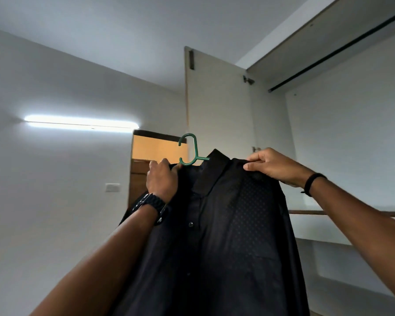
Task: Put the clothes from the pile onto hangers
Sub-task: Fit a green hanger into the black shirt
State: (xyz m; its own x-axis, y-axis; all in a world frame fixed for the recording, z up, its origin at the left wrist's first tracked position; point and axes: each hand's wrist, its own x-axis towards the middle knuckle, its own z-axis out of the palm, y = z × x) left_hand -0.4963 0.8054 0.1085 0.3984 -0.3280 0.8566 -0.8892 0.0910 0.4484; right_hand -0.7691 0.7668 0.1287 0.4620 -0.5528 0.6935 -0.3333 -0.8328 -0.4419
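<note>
Shirt [226,224] on green hanger [189,151]; left hand [162,179] grips one shoulder, right hand [271,166] pinches other. Square shoulders, then lift hook toward wardrobe rail [338,51].

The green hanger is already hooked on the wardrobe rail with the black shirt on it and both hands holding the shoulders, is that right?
Not quite. In the head view the green hanger hooks on nothing; the wardrobe rail is well above it. The black shirt is on it, with the left hand and right hand gripping the shoulders.
</note>
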